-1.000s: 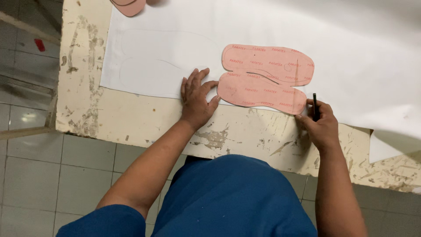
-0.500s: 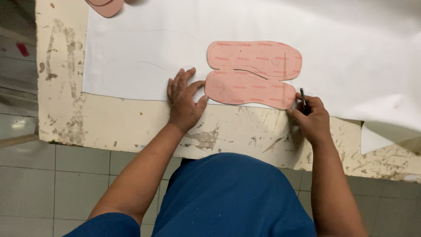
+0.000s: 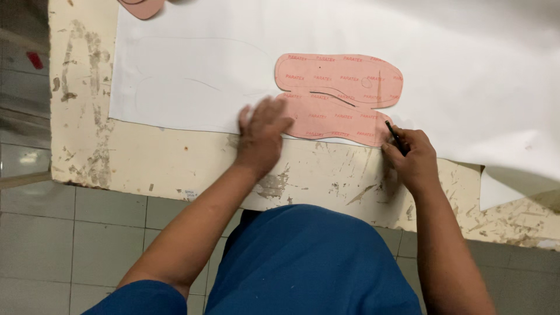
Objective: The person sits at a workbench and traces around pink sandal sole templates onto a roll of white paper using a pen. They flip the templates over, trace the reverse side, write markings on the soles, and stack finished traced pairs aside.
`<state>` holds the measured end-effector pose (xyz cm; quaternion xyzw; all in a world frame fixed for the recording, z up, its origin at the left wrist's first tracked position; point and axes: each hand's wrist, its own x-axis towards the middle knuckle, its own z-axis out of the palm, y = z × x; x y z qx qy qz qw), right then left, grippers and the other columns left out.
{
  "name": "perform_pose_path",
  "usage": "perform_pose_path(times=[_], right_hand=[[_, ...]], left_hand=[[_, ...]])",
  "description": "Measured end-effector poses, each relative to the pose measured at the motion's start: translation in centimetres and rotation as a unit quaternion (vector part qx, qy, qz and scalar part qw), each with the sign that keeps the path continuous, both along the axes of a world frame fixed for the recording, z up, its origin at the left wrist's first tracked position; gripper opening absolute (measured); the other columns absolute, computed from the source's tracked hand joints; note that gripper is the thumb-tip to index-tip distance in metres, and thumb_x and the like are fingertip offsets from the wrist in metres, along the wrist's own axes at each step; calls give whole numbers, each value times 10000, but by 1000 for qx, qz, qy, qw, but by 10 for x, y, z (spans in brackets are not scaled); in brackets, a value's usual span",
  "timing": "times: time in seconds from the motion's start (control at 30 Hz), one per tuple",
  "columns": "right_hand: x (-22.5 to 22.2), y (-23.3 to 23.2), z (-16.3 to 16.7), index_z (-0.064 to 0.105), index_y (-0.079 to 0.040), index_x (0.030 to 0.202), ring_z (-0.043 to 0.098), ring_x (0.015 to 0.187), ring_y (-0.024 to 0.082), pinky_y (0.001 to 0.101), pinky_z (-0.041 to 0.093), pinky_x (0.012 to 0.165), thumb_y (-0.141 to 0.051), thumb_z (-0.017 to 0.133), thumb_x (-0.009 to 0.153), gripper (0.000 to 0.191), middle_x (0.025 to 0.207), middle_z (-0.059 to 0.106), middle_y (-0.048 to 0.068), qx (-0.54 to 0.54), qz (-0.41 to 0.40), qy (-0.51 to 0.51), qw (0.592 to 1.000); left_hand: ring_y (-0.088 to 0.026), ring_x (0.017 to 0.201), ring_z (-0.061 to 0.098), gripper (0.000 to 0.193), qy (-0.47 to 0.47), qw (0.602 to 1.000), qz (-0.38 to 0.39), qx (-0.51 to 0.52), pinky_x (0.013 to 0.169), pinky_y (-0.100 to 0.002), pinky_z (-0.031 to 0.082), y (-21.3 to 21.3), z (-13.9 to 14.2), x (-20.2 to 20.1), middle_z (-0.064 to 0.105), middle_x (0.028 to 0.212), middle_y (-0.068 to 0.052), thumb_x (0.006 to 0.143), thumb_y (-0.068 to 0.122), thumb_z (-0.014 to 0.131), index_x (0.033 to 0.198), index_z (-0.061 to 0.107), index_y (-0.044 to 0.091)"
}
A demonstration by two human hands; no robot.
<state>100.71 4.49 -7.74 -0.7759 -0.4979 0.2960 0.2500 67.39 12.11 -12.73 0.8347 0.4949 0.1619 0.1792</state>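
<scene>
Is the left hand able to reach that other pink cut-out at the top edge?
Probably yes: the left hand rests on the white sheet, and only bare sheet lies before the pink cut-out.

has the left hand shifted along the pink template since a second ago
Cannot tell: the left hand rests at the same end of the pink template; the camera itself moved.

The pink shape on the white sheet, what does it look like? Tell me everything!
The pink flat card template looks like two shoe-sole outlines joined side by side, stiff and thin like cardboard, with rounded ends and small red print repeated all over. A dark curved line runs between the two soles. It lies flat on the large white sheet, close to the sheet's near edge. The left hand presses its fingertips on the template's left end, and the right hand holds a thin black pen at its lower right edge.
</scene>
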Motion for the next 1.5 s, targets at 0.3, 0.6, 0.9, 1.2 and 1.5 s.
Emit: perform_pose_path(times=[0.3,0.6,0.9,1.2,1.5], right_hand=[[-57,71,46,784,-26,1105,587,1009,254,354,520,838,-166,679,1091,175,1074,573,114,208,170,-98,958],[-178,137,67,675,-79,1070,710,794,259,388,548,729,-264,611,1002,207,869,728,116,-93,317,28,944],[-180,155,48,687,-72,1032,673,810,351,449,529,709,-209,631,996,152,929,714,135,20,367,-83,926],[-168,167,59,694,-68,1034,674,822,337,440,533,715,-187,622,984,148,944,722,131,21,378,-118,918],[-173,213,61,707,-34,1005,663,691,325,415,530,644,-198,628,1054,188,792,698,146,84,318,-125,936]], left_hand=[[-450,1433,359,644,-65,992,-92,56,1209,-631,273,-33,1,56,376,1530,-238,880,280,709,1441,510,33],[-450,1494,245,616,-57,992,-87,-71,1221,-604,206,-28,15,52,306,1571,-226,910,306,685,1428,474,47],[-430,1467,259,629,-37,994,-89,-43,1223,-608,214,-28,26,52,306,1537,-216,893,307,689,1426,480,47],[-418,1472,281,675,-32,996,-85,-25,1248,-582,218,-28,25,54,309,1555,-204,888,283,709,1469,439,71],[-399,1445,326,645,-73,995,-73,8,1228,-575,249,-27,25,50,394,1546,-189,815,234,759,1400,551,61]])
